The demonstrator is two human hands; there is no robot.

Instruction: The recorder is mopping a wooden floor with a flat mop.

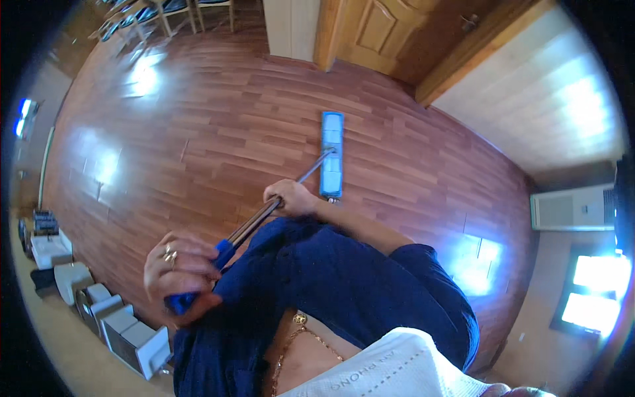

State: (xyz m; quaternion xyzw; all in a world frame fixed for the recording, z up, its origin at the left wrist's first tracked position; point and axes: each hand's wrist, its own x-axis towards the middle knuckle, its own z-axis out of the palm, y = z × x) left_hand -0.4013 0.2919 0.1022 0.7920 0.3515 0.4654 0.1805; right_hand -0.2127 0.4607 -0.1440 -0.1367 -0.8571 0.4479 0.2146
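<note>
A flat mop with a long blue head (332, 175) lies on the wooden floor in front of me. Its metal pole (308, 173) slants up toward my body from the middle of the head. Lower down the pole, my right hand (295, 198) is closed around it. My left hand (180, 272), with rings on a finger, is wrapped around the blue grip (225, 253) at the pole's upper end. That hand is slightly blurred, and part of the grip is hidden inside it.
A wooden door (390, 36) stands ahead beside a pale wall (522, 86). Several chairs (165, 13) are at the far left. Boxes and white items (135, 337) line the left side. A white air conditioner unit (572, 210) stands at the right, near a bright window (592, 294).
</note>
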